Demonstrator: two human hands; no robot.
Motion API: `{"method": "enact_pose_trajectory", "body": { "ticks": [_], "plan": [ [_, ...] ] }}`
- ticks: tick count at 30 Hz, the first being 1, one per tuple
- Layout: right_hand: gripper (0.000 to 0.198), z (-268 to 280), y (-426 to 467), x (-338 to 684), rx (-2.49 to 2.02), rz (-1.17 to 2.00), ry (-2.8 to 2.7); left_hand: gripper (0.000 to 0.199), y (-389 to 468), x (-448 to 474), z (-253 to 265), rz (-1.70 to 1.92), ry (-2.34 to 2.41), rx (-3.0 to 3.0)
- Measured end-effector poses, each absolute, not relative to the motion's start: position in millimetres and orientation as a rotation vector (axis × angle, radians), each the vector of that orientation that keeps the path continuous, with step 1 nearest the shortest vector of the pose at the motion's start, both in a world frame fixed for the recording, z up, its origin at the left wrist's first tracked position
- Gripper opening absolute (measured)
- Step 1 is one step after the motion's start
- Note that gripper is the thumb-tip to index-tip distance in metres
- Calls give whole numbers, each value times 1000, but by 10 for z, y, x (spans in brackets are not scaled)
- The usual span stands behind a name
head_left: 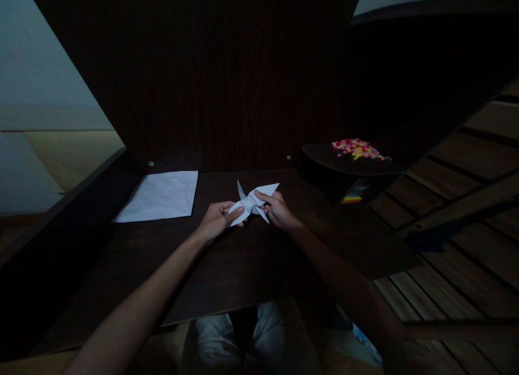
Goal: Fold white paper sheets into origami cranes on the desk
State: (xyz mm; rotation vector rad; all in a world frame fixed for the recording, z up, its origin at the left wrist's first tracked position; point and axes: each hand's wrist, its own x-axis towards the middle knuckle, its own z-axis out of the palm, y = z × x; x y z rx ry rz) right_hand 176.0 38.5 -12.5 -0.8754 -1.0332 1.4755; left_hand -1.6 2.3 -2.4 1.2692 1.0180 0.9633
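A white folded paper crane (pixel 250 201) is held over the dark desk, its two broad wings spread left and right. One narrow point rises at the upper left and another slants down at the lower right. My left hand (pixel 220 218) pinches the left wing, thumb on top and fingers beneath. My right hand (pixel 276 208) grips the right wing the same way, its thumb lying across the paper. Left of my hands lies a creased white sheet of paper (pixel 160 195), flat on the desk and apart from them.
The dark wooden desk (pixel 227 272) has a tall back panel (pixel 227 83) and a raised left side board (pixel 60 218). On a rounded shelf (pixel 320 154) at the right sits a heap of small pink, red and yellow pieces (pixel 357 147). Wooden slats (pixel 458 185) show farther right.
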Motion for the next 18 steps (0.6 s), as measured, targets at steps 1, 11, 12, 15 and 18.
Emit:
{"method": "enact_pose_trajectory", "body": {
  "ticks": [1, 11, 12, 15, 18],
  "plan": [
    [30, -129, 388, 1760, -876, 1473, -1033, 42, 24, -17, -25, 963, 1016, 1273],
    [27, -209, 440, 1772, -849, 1479, -1019, 42, 24, -4, -26, 975, 998, 1234],
    [27, -210, 441, 1771, -850, 1479, -1016, 42, 24, -4, -24, 976, 996, 1234],
    [28, -207, 441, 1767, -857, 1473, -1006, 43, 20, -1, -18, 976, 1003, 1240],
    [29, -202, 440, 1763, -859, 1473, -1001, 44, 18, -1, -18, 975, 1013, 1249]
  ]
}}
